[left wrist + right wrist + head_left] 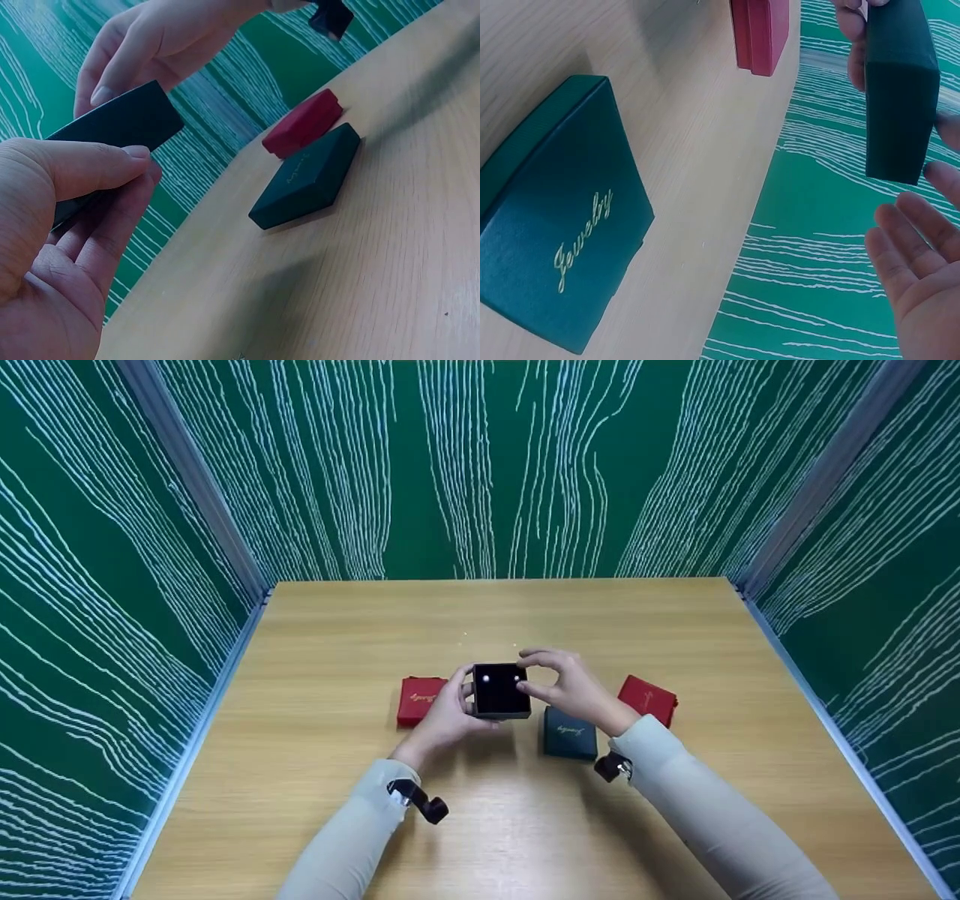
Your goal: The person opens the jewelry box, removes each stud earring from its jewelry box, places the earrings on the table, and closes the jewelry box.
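In the head view my left hand (450, 712) grips a small dark green jewelry box base (501, 715) above the table, its black lining facing up. Two small pale stud earrings (486, 679) sit apart on that lining. The left thumb lies along the box's side in the left wrist view. My right hand (566, 686) reaches over the box's right edge, thumb and index fingertips spaced apart beside the right-hand stud (517, 679). Its other fingers extend loosely in the right wrist view. The matching green lid (570, 733), lettered "Jewelry" in gold, lies below the right hand on the table.
A red jewelry box (420, 699) lies left of the left hand, partly covered by it. Another red box (648, 699) sits beyond the right wrist. Tiny bright specks (465, 634) dot the wooden table (360, 622) behind the hands. Green patterned walls (517, 472) enclose three sides.
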Demonstrator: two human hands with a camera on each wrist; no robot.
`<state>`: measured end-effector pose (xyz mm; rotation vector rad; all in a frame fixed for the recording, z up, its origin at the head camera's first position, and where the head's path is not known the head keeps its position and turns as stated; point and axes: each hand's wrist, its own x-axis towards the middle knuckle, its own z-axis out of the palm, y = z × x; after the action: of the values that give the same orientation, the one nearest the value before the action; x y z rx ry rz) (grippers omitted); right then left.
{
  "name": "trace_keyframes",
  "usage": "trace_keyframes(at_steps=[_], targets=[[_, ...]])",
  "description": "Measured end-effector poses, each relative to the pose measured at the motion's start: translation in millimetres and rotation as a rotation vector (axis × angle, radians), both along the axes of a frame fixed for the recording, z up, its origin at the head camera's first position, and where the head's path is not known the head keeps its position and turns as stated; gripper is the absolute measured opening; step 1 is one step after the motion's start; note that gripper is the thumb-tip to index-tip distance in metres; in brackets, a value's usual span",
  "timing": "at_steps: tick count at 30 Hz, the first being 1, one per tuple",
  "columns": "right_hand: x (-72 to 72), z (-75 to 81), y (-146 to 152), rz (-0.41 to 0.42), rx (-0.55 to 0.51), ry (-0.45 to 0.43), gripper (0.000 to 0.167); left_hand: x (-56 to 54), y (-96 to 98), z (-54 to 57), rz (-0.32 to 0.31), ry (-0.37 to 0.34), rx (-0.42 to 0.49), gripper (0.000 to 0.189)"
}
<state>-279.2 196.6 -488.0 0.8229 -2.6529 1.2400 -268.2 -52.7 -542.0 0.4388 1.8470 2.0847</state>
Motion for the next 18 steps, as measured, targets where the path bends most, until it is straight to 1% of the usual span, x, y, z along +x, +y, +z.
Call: trace_keyframes(at_steps=[4,10,18], targets=[[-2.2,0.9,-1.9,0.017,-0.021,0.02,0.028,0.4,1.8,1.8,-0.004,-0.006,0.008,0.11],[-5.6,0.1,-2.4,0.024,-0.021,0.062,0.021,-0.9,2.5,1.8,-0.011,0.001,0.016,0.108],[-5.0,1.3,-6.8,0.046,-0.013,0.053,0.013,-0.4,3.0,-1.1,-0.003,0.005,0.027,0.107]])
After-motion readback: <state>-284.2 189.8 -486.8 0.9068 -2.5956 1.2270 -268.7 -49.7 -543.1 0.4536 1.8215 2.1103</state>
